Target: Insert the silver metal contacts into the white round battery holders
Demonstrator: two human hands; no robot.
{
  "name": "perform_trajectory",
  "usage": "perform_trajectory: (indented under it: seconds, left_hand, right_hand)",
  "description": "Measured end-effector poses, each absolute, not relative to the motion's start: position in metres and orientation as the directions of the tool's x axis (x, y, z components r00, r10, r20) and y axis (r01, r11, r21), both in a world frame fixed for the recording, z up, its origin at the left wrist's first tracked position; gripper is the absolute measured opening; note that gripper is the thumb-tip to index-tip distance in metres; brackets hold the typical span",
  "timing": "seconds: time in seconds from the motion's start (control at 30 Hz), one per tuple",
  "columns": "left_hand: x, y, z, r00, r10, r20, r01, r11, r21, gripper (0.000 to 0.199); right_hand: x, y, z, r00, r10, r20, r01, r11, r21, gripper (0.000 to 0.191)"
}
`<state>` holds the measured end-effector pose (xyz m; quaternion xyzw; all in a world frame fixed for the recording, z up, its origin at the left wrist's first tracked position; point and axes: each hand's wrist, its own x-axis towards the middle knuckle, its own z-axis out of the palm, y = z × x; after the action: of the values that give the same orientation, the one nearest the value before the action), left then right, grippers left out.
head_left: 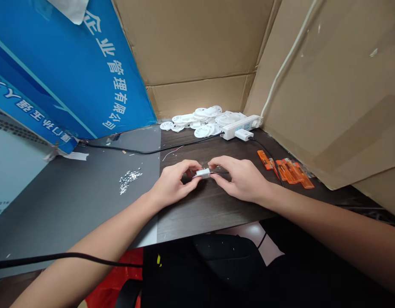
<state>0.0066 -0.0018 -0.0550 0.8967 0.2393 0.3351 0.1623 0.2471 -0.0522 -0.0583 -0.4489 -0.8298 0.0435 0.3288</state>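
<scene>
Over the dark wood-patterned part of the table, a small white rectangular block (pixel 203 173) lies between my two hands. My left hand (pixel 178 182) is closed in a pinch at its left end, thumb below and fingers above. At the opposite end, my right hand (pixel 237 176) pinches the block the same way. A thin dark line, like a wire, runs from the block's right end under my right fingers. What the fingertips cover at both ends is partly hidden.
White round plastic discs (pixel 202 130) are heaped at the back beside a white power strip (pixel 242 126) with a plugged-in white adapter (pixel 244 135). Orange lighter-like pieces (pixel 292 171) lie right. Small shiny metal parts (pixel 129 179) lie left. A black cable (pixel 136 151) crosses behind; cardboard walls (pixel 197 38) enclose the back.
</scene>
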Motion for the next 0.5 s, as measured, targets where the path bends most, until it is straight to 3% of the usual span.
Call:
perform_trajectory:
  seconds: [0.17, 0.5]
  left_hand:
    - [0.0041, -0.0023, -0.055, 0.671, 0.476, 0.568, 0.329, -0.878, 0.348, 0.021]
    - [0.004, -0.001, -0.0603, 0.671, 0.393, 0.629, 0.314, -0.919, 0.24, 0.017]
  right_hand:
    - [0.2456, -0.053, -0.0601, -0.471, 0.722, 0.507, 0.682, 0.662, -0.31, 0.021]
    - [0.25, -0.0555, -0.0545, -0.463, 0.77, 0.439, 0.748, 0.605, -0.272, 0.021]
